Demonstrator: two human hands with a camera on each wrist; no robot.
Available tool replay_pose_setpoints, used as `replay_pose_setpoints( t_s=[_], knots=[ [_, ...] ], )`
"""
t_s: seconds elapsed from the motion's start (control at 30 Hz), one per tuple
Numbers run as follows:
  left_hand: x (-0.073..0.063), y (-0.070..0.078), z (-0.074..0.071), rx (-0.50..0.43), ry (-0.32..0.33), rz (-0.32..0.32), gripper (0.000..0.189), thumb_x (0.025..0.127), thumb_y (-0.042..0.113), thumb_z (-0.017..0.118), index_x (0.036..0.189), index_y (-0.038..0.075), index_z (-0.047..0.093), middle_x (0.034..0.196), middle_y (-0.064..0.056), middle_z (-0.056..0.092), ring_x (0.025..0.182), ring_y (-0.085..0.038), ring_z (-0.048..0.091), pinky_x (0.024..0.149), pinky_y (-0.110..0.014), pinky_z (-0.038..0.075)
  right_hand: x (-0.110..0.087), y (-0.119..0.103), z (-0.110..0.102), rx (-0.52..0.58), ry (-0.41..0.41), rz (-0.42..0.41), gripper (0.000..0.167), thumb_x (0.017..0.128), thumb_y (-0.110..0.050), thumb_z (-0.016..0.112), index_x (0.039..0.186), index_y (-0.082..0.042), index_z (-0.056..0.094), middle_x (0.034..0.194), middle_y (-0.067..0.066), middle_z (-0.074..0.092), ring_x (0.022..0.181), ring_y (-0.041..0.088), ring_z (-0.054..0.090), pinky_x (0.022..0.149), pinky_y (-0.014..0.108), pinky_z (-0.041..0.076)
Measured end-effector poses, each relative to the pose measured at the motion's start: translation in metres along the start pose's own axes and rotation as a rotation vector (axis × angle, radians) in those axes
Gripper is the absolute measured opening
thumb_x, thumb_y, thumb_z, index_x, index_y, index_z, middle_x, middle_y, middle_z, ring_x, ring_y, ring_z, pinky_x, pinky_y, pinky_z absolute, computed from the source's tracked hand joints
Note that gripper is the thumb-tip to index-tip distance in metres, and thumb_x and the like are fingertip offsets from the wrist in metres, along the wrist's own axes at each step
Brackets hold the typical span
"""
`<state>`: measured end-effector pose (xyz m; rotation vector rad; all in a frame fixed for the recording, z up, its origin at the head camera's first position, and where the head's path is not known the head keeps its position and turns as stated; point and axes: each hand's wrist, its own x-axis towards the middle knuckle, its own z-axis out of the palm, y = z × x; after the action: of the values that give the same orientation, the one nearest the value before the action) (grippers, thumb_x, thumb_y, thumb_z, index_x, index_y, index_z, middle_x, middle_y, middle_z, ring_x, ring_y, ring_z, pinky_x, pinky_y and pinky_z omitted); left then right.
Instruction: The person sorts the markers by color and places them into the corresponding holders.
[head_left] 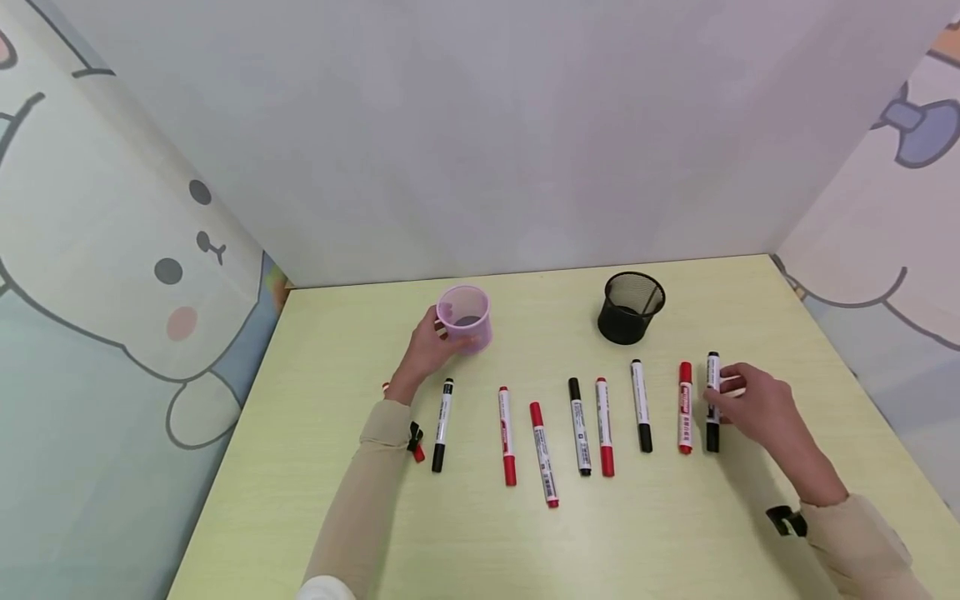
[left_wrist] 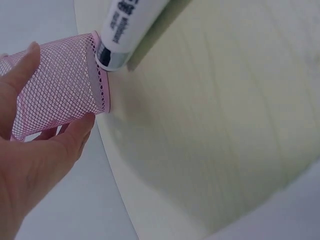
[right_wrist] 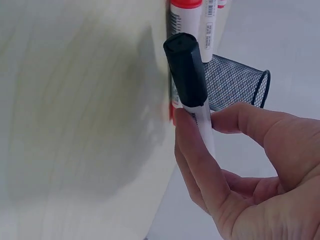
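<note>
In the head view my left hand (head_left: 427,354) holds a pink mesh pen cup (head_left: 482,332) at the back left of the table. The left wrist view shows the thumb and fingers around the mesh of this cup (left_wrist: 60,82). At the right, my right hand (head_left: 756,404) pinches a whiteboard marker (head_left: 712,367) with a white barrel and black ends. Its black cap (right_wrist: 187,72) points toward the camera in the right wrist view, with thumb and fingers on the white barrel. Just left of it lies a red-capped marker (head_left: 686,408).
A black mesh pen cup (head_left: 622,325) stands at the back right, a thin dark stroke showing inside. Several red and black markers lie in a loose row, among them a black one (head_left: 442,425) by the left forearm and a red one (head_left: 507,433). Behind the table rises a pale wall (head_left: 510,150).
</note>
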<state>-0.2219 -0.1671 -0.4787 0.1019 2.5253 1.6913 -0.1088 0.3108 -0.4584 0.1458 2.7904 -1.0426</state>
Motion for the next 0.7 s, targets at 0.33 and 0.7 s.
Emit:
replay_pose_setpoints(
  t_s=[0.33, 0.7],
  knots=[
    [0.003, 0.0, 0.001, 0.002, 0.006, -0.012, 0.082, 0.087, 0.012, 0.084, 0.152, 0.003, 0.036, 0.152, -0.02, 0.044, 0.142, -0.037, 0.044, 0.114, -0.045, 0.042, 0.004, -0.015, -0.004, 0.026, 0.046, -0.014, 0.052, 0.098, -0.018, 0.069, 0.131, 0.016, 0.048, 0.118, 0.037, 0.061, 0.087, 0.037, 0.072, 0.059, 0.032, 0.06],
    [0.002, -0.002, 0.0, 0.02, 0.004, -0.02, 0.08, 0.088, 0.008, 0.082, 0.153, 0.003, 0.036, 0.153, -0.019, 0.044, 0.142, -0.038, 0.044, 0.113, -0.046, 0.043, 0.01, -0.038, -0.003, 0.076, 0.114, -0.065, 0.049, 0.096, -0.016, 0.071, 0.13, 0.011, 0.05, 0.119, 0.032, 0.061, 0.097, 0.042, 0.07, 0.059, 0.026, 0.06]
  ],
)
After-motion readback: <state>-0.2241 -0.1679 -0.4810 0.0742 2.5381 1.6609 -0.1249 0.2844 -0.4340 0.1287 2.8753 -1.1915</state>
